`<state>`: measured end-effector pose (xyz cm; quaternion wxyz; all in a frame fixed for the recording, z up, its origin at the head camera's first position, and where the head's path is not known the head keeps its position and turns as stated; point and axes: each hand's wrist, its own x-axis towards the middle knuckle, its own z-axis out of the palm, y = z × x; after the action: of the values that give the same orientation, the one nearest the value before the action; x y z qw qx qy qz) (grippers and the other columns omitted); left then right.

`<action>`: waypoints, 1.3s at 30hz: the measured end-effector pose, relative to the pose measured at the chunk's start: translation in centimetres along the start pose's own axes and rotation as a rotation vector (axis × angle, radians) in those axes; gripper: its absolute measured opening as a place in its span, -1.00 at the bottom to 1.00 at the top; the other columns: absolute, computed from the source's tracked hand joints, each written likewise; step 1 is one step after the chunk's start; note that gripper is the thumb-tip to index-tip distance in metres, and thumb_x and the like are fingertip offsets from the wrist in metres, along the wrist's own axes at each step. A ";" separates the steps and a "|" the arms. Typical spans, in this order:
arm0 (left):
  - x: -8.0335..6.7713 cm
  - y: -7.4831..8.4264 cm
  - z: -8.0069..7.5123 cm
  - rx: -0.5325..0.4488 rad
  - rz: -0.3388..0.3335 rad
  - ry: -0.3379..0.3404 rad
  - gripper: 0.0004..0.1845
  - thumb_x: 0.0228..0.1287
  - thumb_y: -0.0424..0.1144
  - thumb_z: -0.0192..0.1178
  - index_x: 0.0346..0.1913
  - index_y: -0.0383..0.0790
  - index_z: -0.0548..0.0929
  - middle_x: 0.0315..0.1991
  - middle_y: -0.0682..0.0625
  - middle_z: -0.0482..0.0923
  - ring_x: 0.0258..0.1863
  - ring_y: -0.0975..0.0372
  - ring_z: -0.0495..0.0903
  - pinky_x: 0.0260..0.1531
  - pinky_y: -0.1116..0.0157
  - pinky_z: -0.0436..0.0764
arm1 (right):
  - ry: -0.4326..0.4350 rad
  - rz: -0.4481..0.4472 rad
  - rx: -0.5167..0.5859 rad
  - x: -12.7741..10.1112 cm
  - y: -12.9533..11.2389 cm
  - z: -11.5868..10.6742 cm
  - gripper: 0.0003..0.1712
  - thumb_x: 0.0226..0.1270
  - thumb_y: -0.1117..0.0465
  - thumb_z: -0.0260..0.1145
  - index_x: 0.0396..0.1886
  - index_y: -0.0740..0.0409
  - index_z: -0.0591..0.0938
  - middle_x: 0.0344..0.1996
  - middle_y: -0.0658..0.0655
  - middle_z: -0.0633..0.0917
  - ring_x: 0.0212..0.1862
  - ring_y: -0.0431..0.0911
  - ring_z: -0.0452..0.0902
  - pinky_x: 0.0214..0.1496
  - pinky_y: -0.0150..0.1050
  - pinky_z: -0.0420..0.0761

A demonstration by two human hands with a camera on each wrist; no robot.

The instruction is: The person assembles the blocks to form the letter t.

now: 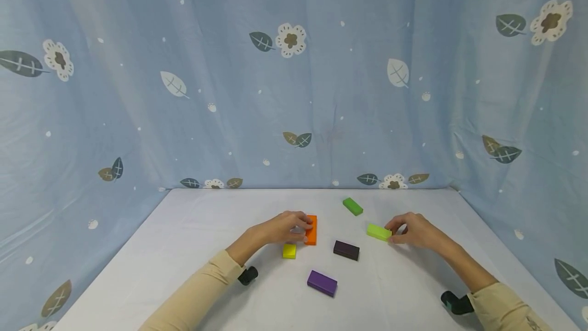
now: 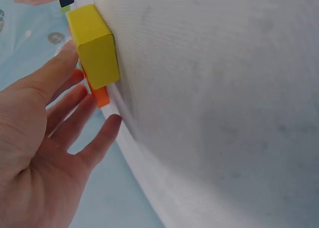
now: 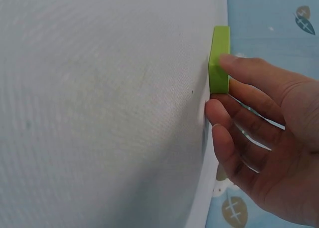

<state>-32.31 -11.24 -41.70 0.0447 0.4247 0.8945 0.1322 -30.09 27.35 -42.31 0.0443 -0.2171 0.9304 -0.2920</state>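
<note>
My left hand (image 1: 304, 227) lies with straight fingers on an orange block (image 1: 311, 230) in the middle of the white table (image 1: 184, 249). In the left wrist view its fingers (image 2: 82, 96) reach the orange block (image 2: 101, 96) just behind a yellow block (image 2: 94, 51). That yellow block (image 1: 289, 251) sits just in front of the hand. My right hand (image 1: 394, 232) pinches the right end of a lime green block (image 1: 378, 232). The right wrist view shows one fingertip (image 3: 230, 62) on the lime block (image 3: 219, 58), with the other fingers against the table.
A darker green block (image 1: 352, 206) lies further back. Between my hands is a dark brown block (image 1: 346, 250), and a purple block (image 1: 322, 283) lies nearer to me. A blue flowered curtain (image 1: 294, 91) closes off the back and both sides.
</note>
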 end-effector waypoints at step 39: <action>0.2 -0.6 0.1 -0.086 -0.008 -0.031 -0.60 0.20 -0.09 0.17 0.10 -0.05 0.55 0.18 0.04 0.42 0.22 0.17 0.33 0.25 0.11 0.29 | 0.008 0.036 -0.042 0.0 -0.1 0.2 -0.64 -0.02 0.17 0.41 -0.17 0.17 0.66 -0.35 0.03 0.67 -0.39 -0.20 0.53 -0.48 -0.43 0.51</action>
<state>-32.84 -11.47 -41.92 0.0772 0.4207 0.8890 0.1637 -29.98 27.12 -42.43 0.0412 -0.2000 0.9402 -0.2726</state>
